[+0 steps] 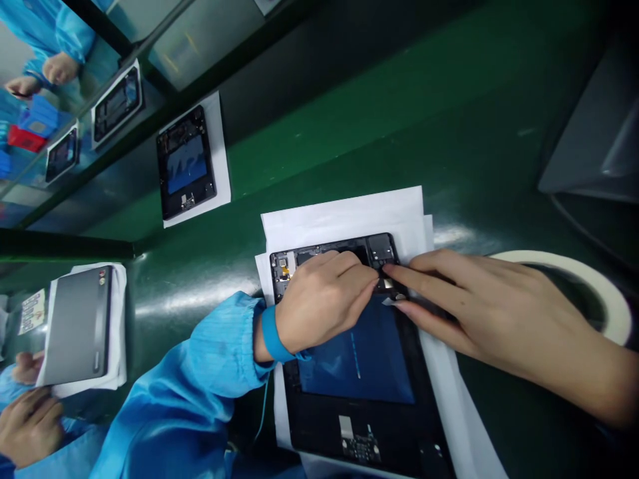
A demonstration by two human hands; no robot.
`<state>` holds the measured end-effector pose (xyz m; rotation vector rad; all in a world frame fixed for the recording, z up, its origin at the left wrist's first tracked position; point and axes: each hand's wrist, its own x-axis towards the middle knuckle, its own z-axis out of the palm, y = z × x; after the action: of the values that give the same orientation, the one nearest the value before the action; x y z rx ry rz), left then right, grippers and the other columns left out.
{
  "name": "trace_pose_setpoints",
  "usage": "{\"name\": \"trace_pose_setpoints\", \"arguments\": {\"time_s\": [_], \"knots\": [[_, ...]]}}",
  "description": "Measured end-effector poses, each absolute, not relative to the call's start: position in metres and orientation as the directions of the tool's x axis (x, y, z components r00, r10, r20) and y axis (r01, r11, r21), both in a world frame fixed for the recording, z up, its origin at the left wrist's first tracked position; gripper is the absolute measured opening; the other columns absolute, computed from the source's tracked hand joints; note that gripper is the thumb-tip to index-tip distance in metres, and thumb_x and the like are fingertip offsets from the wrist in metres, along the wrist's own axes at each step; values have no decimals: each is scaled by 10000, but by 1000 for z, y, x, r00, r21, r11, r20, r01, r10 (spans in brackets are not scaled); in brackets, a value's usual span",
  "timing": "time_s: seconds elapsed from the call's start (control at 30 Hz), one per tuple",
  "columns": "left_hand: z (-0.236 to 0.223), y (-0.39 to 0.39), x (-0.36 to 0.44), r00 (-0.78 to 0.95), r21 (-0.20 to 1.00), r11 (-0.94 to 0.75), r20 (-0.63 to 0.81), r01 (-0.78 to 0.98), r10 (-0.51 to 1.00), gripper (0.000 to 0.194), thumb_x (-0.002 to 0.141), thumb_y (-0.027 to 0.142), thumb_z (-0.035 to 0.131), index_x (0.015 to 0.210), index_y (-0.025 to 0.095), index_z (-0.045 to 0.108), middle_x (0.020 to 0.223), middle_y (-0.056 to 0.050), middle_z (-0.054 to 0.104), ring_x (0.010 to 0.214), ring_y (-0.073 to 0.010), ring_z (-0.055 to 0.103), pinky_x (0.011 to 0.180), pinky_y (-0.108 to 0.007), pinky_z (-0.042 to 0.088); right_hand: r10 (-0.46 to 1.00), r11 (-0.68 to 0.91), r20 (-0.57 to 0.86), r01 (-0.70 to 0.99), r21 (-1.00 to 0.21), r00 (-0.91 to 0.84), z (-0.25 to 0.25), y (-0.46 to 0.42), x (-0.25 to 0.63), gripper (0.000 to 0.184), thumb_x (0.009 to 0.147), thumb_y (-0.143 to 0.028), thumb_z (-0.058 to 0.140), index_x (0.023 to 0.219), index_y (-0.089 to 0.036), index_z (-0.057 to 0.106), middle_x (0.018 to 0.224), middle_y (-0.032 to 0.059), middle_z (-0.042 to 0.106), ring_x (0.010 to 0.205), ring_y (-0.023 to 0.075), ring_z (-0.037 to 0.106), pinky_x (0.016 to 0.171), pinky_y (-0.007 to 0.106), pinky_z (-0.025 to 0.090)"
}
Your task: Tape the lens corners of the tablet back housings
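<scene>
An opened tablet (359,366) lies on white paper sheets with its inside facing up, showing a large dark-blue panel and small circuit parts. My left hand (324,299), with a blue band (272,332) around the wrist, is pinched closed over the tablet's upper right part. Its fingertips hide whatever is between them. From the right reaches my right hand (479,306), fingers stretched out, index fingertip touching the tablet near the same corner. Its thumb tip is slightly apart from the index finger, beside a small whitish film piece (390,301).
A tape roll (574,266) lies under my right forearm. Another opened tablet (184,163) rests on paper (222,153) at the back left. At the left, a co-worker's hands (30,419) are near a closed grey tablet (80,326). More tablets and another person show behind the clear panel.
</scene>
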<state>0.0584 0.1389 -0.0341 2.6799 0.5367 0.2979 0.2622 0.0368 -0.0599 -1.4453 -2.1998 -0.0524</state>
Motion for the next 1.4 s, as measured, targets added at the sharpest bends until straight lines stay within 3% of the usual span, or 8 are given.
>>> {"name": "trace_pose_setpoints", "arguments": {"time_s": [0.33,0.47,0.63,0.87,1.13,1.33,1.4], "knots": [[-35,137,60,903,365,-868,135,337,408,306,1064,225,425,876,143,653,836,-62,648,766,-179,607,716,-314,522,855,403,400,909,-109,-331,-55,35,254,295,1007,-281,495,1164,-119,685,883,67,646,672,177,557,619,346,383],[-34,138,59,898,356,-867,139,349,418,293,1059,220,432,882,147,654,835,-61,651,774,-184,614,717,-318,524,861,387,403,914,-125,-310,-60,34,252,299,991,-287,511,1172,-136,695,860,51,634,675,171,558,622,346,383],[-36,137,59,897,355,-872,162,336,412,283,1061,221,438,898,147,657,845,-58,650,784,-181,615,730,-308,511,839,413,435,903,-118,-327,-63,30,255,273,969,-283,558,1161,-149,699,919,60,658,715,184,578,636,352,412],[-38,137,59,918,311,-900,155,305,364,292,1058,210,427,883,142,650,841,-50,633,757,-185,590,708,-320,489,798,488,410,873,-8,-443,-51,33,252,279,989,-247,527,1145,-76,682,891,86,677,678,197,555,636,359,408],[-38,140,60,897,376,-870,176,320,406,280,1048,197,437,877,148,652,823,-51,636,757,-190,589,701,-321,494,855,410,436,880,-239,-280,-52,29,255,238,965,-243,629,1176,-135,653,1013,67,733,755,132,669,648,263,491],[-38,141,60,895,423,-854,180,304,408,264,1043,181,453,873,146,652,815,-46,639,747,-187,592,686,-328,494,892,339,425,853,-397,-156,-44,39,261,146,972,-214,606,1104,-206,666,920,10,756,689,110,685,580,236,497],[-38,141,60,897,422,-854,173,306,407,270,1042,179,454,861,149,652,804,-42,632,739,-186,585,682,-330,493,888,306,445,872,-381,-117,-44,44,262,120,969,-200,610,1076,-215,661,878,-6,756,648,100,672,547,234,478]]}}
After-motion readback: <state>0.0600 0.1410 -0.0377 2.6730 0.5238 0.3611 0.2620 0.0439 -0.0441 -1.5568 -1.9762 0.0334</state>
